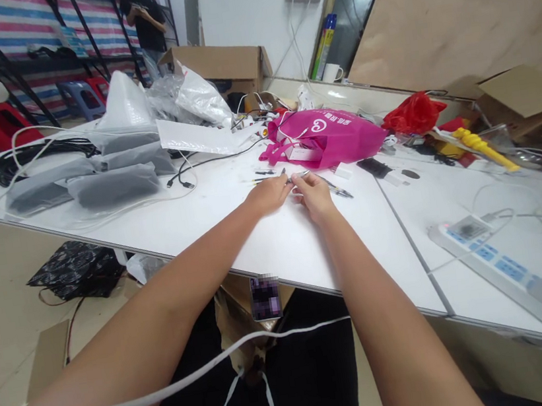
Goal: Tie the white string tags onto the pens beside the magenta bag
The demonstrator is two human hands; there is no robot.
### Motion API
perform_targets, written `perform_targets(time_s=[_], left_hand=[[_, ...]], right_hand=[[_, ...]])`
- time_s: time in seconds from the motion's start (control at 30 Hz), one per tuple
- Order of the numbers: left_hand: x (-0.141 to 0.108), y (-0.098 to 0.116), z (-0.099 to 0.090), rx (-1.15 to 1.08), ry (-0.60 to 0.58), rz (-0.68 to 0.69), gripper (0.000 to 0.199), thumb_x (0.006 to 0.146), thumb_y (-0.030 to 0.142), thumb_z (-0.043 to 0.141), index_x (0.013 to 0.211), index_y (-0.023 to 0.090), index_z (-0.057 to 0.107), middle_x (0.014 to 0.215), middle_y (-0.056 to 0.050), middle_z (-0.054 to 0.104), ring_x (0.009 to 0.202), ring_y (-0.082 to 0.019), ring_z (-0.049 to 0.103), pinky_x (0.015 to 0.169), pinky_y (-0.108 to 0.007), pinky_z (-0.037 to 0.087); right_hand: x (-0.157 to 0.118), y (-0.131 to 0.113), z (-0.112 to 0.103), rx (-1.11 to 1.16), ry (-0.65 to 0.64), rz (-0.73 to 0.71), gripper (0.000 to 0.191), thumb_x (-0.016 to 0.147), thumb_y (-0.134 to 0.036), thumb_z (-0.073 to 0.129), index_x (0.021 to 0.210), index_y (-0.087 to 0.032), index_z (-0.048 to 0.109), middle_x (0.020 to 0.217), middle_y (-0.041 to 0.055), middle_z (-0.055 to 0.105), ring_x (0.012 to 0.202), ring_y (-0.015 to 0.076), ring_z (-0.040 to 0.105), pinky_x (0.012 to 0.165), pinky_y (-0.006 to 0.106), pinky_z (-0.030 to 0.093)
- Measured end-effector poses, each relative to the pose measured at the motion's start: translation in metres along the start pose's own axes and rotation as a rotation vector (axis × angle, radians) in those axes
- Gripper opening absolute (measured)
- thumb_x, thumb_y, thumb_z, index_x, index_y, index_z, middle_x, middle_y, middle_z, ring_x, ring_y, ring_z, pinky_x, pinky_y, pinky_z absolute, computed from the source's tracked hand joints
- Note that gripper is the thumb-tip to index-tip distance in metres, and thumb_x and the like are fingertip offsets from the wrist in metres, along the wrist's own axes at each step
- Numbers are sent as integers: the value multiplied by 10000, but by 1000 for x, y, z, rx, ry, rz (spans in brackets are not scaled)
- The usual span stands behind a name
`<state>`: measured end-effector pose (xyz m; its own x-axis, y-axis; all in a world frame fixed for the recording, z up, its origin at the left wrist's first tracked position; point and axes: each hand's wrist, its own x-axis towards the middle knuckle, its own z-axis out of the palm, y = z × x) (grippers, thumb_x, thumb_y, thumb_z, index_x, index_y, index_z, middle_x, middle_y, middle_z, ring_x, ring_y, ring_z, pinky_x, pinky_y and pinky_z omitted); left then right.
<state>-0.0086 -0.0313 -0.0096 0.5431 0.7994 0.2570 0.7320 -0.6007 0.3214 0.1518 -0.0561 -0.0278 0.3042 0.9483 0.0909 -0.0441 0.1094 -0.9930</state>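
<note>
Both hands meet over the white table (pixel 276 242), in front of a pink bag (pixel 347 136). My left hand (pixel 268 194) is closed, its fingertips pinching a thin dark pen-like piece. Close beside it, my right hand (pixel 312 192) is closed too, thumb and finger pinching a thin pen-like piece whose far end is hidden by the fingers. Dark pens (pixel 340 190) lie just right of my right hand. Another small dark pen (pixel 265 172) rests beyond my left hand.
Grey wrapped packages (pixel 113 186) and black cables (pixel 45 153) lie at the left. A white power strip (pixel 514 271) is at the right. A red bag (pixel 413 113) sits at the back right. A white cable (pixel 176 390) crosses over my lap. A person (pixel 148 29) stands far back.
</note>
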Motion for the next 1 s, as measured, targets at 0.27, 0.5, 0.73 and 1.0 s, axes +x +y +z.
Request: perform_targets(time_s=[0.27, 0.5, 0.73, 1.0], left_hand=[[4, -3, 3, -9, -4, 21, 466, 1221, 430, 418, 1331, 119, 747, 1351, -215, 828, 1257, -325, 795, 1017, -395, 583], [4, -5, 2, 43, 0, 11, 424, 1208, 433, 451, 1254, 160, 772, 1253, -200, 852, 1172, -336, 809, 957, -404, 576], [4, -6, 4, 56, 13, 9, 404, 1206, 427, 451, 1353, 168, 725, 1301, -197, 845, 1205, -343, 800, 979, -418, 573], [0, -7, 5, -24, 37, 42, 433, 1205, 396, 424, 1531, 194, 625, 1372, -180, 832, 1239, -327, 794, 967, -415, 571]], right_hand=[[-2, -4, -2, 13, -3, 35, 635, 600, -691, 1026, 745, -246, 596, 734, -40, 663, 732, 128, 632, 566, 220, 498], [-5, -9, 0, 6, -7, 49, 627, 657, -654, 1028, 730, -246, 558, 733, -36, 667, 714, 119, 634, 548, 202, 478], [-5, -7, 1, 26, -20, 38, 699, 569, -682, 1055, 702, -250, 521, 691, -44, 630, 702, 119, 620, 518, 196, 456], [-5, -7, 2, 41, -11, 71, 633, 606, -634, 1044, 741, -250, 560, 732, -42, 644, 700, 121, 630, 519, 208, 463]])
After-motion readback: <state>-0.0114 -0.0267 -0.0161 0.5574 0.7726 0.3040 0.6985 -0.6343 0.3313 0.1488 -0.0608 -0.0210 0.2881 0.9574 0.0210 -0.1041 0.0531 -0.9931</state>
